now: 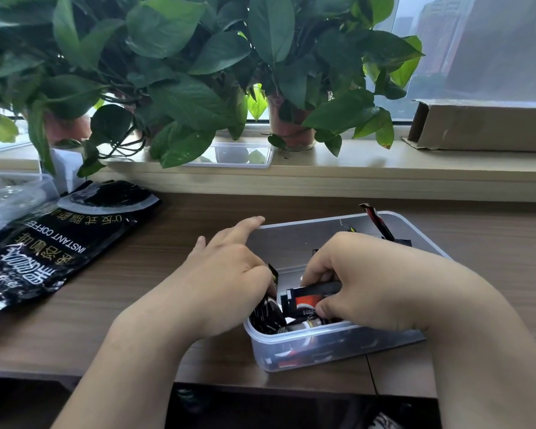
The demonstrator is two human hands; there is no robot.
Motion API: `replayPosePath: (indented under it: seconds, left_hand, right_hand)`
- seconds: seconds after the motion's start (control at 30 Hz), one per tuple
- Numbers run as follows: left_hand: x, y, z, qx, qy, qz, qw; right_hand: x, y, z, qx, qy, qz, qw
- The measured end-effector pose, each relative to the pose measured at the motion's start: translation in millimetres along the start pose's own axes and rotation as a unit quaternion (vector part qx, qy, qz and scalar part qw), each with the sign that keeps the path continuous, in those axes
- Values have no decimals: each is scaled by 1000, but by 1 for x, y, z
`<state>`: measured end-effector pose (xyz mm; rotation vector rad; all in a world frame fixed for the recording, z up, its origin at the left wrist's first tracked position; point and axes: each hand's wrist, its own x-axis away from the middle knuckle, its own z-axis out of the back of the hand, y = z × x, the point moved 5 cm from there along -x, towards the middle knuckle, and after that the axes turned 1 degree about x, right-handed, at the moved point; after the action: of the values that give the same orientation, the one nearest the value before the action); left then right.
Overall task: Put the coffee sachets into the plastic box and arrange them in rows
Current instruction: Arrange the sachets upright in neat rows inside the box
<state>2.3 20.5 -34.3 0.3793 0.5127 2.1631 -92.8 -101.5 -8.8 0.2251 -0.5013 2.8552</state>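
Both forearms reach in over the worktop (81, 317) and meet at the clear plastic box (291, 246). The left hand (226, 274) lays its forefinger straight on the box's far left rim, while its other fingers curl down inside against a black sachet (274, 278); whether they grip it I cannot tell. The right hand (369, 283), knuckles up, pinches one red-and-black sachet (310, 297) between thumb and fingers, just above the box's near end. Under both hands lie more coffee sachets (266, 317), jumbled and too overlapped to count. One tilted sachet (376, 219) stands at the box's far wall. Left of the box lies one black coffee bag (59, 243).
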Motion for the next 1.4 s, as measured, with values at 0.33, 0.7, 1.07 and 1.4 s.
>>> replayPosePath:
  seconds: [0.33, 0.7, 1.07, 1.4]
  left_hand:
    - [2, 1, 1, -26, -8, 10, 1000]
    - [2, 1, 0, 27, -3, 4, 1000]
    - [16, 21, 32, 285, 234, -159, 916]
    - [14, 14, 20, 576, 225, 14, 786]
  right_hand:
    - [8, 11, 18, -41, 126, 21, 991]
    - [9, 20, 26, -166, 287, 37, 943]
    - [5, 11, 17, -416, 316, 80, 849]
    - [6, 14, 18, -557, 306, 91, 767]
